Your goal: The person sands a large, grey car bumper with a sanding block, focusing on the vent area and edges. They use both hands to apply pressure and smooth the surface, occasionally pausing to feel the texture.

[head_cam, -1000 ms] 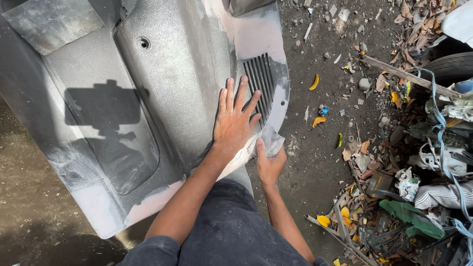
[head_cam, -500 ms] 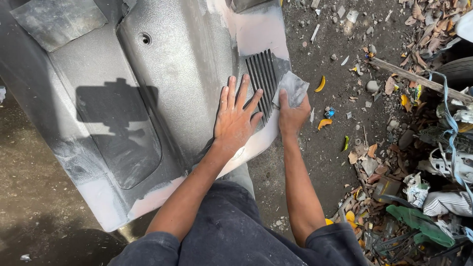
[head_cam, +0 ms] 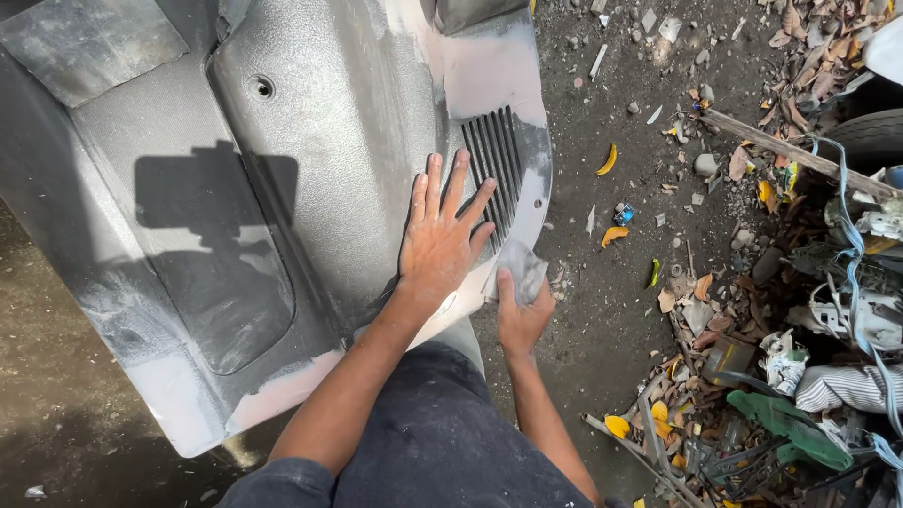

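Your right hand (head_cam: 520, 315) covers part of the grey sanding sheet (head_cam: 520, 268). The grey body panel (head_cam: 282, 188) runs off the top and left edges. Your left hand (head_cam: 437, 240) hides the panel beneath it.

Outdoor repair yard, informal workshop. Bare dirt ground (head_cam: 602, 310) just right of the hands, strewn with pebbles and yellow peel scraps (head_cam: 609, 158). Further right, a heap of scrap and dry leaves (head_cam: 800, 310), a tyre (head_cam: 870, 139) at its far edge. Under the left hand (head_cam: 437, 246), a grey plastic vehicle panel (head_cam: 310, 160) patched with pale filler.
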